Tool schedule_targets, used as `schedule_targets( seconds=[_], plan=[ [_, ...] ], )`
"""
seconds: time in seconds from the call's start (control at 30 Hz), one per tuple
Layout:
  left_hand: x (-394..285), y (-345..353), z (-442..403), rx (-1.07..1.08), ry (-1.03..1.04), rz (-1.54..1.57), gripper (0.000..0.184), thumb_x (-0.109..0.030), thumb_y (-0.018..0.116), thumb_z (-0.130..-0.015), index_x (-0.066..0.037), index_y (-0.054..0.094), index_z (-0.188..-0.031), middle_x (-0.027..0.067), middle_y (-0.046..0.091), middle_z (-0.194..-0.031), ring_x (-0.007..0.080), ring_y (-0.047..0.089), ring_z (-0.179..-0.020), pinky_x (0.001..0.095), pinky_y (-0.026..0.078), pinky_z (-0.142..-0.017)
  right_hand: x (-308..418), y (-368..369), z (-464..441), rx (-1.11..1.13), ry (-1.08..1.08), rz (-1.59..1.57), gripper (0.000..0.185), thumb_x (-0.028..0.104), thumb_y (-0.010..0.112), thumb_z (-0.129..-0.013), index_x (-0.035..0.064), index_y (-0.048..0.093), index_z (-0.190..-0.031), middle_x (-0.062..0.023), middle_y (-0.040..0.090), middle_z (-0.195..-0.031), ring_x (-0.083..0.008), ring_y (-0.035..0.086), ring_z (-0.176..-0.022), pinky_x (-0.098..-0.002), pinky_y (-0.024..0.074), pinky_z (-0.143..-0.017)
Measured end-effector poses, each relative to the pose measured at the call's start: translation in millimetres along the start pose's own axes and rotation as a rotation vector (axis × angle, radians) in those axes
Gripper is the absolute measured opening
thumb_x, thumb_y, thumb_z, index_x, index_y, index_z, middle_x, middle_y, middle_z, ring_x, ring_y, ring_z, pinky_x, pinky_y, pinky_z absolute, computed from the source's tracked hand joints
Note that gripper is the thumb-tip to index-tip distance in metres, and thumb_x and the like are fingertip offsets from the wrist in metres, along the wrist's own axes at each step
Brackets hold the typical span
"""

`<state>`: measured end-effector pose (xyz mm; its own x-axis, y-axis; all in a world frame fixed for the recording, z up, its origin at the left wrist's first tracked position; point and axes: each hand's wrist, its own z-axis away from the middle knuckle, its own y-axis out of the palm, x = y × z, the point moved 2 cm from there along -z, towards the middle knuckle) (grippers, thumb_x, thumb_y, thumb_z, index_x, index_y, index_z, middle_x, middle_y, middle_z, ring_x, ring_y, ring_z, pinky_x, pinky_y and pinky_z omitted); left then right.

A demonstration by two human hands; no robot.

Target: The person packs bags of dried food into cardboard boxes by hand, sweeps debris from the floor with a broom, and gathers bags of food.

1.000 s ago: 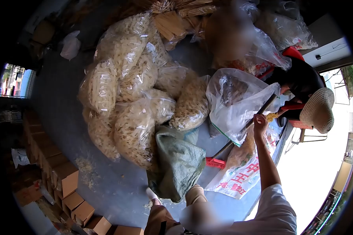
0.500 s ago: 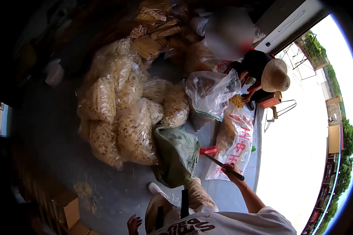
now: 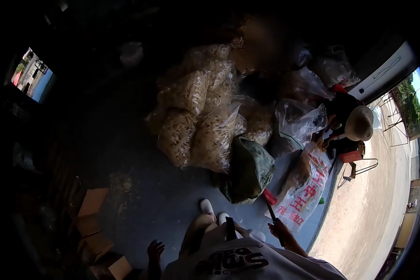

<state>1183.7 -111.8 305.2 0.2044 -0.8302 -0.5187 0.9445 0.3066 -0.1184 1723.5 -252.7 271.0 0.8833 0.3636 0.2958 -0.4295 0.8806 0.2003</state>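
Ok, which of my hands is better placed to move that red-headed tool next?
Your right hand, I'd say: it's closed around the dark handle leading to the red head. Your left hand is open, well away from it.

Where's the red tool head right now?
Head view, right of centre: the red tool head sits between the green sack and the white printed sheet, at the far end of the handle in the right hand.

Deep shadow at left, sunlit ground [image 3: 359,200] at right, fisheye curvature
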Motion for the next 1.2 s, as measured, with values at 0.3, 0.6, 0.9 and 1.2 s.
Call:
schedule_targets(
  seconds=[0.3, 0.6, 0.9, 1.2],
  plan=[
    [154.1, -33.9, 51.8, 0.036, -0.192, -0.063, 0.031, -0.015, 0.044, -0.078, -0.005, 0.042, -0.108, 0.0136, 0.053, -0.091, 0.0243, 0.055, -0.075, 0.0341, 0.045, -0.066, -19.2, 0.6, 54.1, 0.059, -0.021, 1.235, 0.007, 0.004, 0.049, -0.067, 0.0014, 0.042, -0.068, -0.0058, 0.044, -0.051, -0.0139, 0.045, -0.043, -0.0257, 0.0365, -0.038],
    [181.2, -50.8, 47.1, -0.016, -0.117, 0.202, 0.032, -0.013, 0.040, -0.079, -0.004, 0.039, -0.110, 0.0128, 0.054, -0.090, 0.0223, 0.056, -0.074, 0.0318, 0.045, -0.064, -20.6, 158.0, 66.7, 0.422, 0.406, 1.087, 0.005, 0.008, 0.045, -0.075, 0.0072, 0.041, -0.079, -0.0016, 0.041, -0.055, -0.0106, 0.038, -0.044, -0.0221, 0.0308, -0.038],
    [157.2, -98.1, 15.8, -0.098, -0.096, 0.326, 0.033, -0.013, 0.042, -0.079, -0.001, 0.038, -0.110, 0.0160, 0.053, -0.092, 0.0262, 0.055, -0.076, 0.0346, 0.046, -0.065, -84.8, 365.1, 62.8, 0.741, 0.365, 1.171, 0.035, 0.004, 0.045, -0.075, 0.0078, 0.032, -0.107, -0.0036, 0.043, -0.059, -0.0086, 0.038, -0.042, -0.0215, 0.0325, -0.036],
    [103.9, -143.9, -37.3, -0.384, -0.121, 0.684, 0.030, -0.011, 0.042, -0.078, -0.004, 0.040, -0.107, 0.0147, 0.054, -0.088, 0.0280, 0.056, -0.069, 0.0353, 0.046, -0.060, -117.3, 597.1, 42.6, 0.841, -0.165, 1.352, 0.052, 0.003, 0.051, -0.070, 0.0050, 0.029, -0.117, -0.0038, 0.044, -0.056, -0.0095, 0.040, -0.037, -0.0221, 0.0329, -0.032]
  ],
)
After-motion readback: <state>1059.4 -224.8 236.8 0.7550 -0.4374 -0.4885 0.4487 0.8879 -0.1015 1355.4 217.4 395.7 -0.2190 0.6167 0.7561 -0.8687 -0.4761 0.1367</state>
